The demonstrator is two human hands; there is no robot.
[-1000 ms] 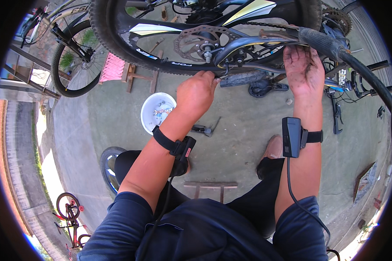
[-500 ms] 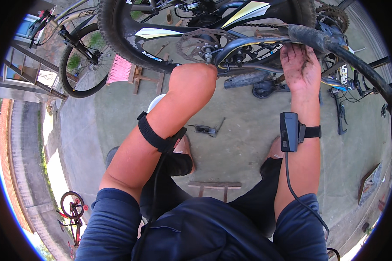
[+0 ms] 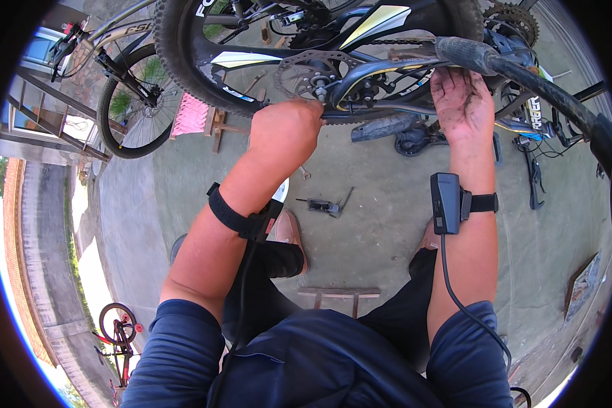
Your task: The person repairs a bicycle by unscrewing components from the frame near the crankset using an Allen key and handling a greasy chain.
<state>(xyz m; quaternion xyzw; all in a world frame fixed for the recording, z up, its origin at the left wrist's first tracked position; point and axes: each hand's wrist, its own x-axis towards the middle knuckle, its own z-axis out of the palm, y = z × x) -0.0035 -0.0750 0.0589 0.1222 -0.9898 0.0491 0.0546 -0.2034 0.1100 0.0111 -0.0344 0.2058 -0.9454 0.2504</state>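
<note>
A black bicycle wheel (image 3: pixel 241 76) with white-yellow spoke panels and a thin brake disc (image 3: pixel 296 64) lies across the top. Beside its hub, at the axle end (image 3: pixel 321 85), my left hand (image 3: pixel 285 129) is closed in a fist; what its fingers hold is hidden. My right hand (image 3: pixel 464 112), palm up and smeared with dark grease, curls round the wheel's right edge. Its fingertips disappear behind the blue-grey bicycle frame (image 3: pixel 387 66) and a dark padded tube (image 3: pixel 466 54). Both wrists carry black straps, the right one with a small device (image 3: pixel 446 202).
On the concrete floor lie a small metal bike part (image 3: pixel 326 205), a wrench (image 3: pixel 304 173), a black saddle (image 3: pixel 415 141) and a brake lever (image 3: pixel 534 180). A low wooden stool (image 3: pixel 340 293) is between my feet. Another bicycle (image 3: pixel 136 102) stands at the left, near a pink cloth (image 3: pixel 190 114).
The wheel and frame have shifted slightly left in view, along with both hands. My left fist has moved a little left and down; a wrench now shows on the floor beside that arm.
</note>
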